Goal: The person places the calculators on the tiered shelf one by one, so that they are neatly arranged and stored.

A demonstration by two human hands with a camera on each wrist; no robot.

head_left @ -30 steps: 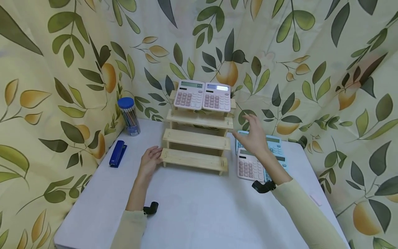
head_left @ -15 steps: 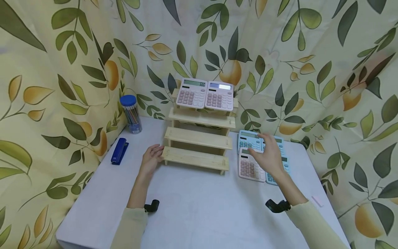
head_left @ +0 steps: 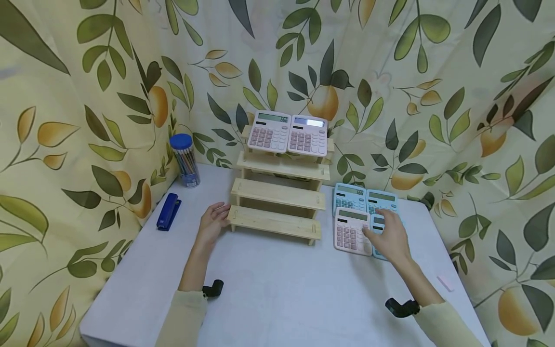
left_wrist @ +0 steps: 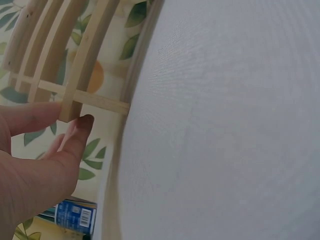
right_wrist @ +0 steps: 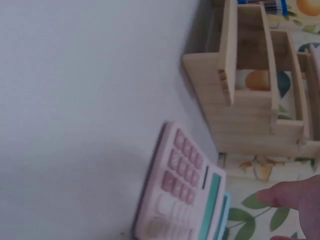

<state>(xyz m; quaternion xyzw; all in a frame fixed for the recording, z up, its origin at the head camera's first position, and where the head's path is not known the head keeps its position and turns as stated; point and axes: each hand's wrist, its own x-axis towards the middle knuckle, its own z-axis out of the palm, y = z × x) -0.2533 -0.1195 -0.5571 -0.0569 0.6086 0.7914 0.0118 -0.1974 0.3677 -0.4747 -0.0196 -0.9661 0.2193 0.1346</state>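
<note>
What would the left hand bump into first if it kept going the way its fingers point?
Nothing new: the left hand already touches the left end of the wooden step shelf's bottom step, so that comes first.

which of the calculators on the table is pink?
The front-left one of the group of four beside the wooden step shelf. The other three on the table are light blue; the right hand rests over the front-right blue one.

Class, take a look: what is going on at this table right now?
A person's left hand rests against the lowest step of a wooden tiered stand. Two pink calculators sit on its top step. The right hand reaches onto a cluster of calculators lying on the white table, touching a blue one.
</note>
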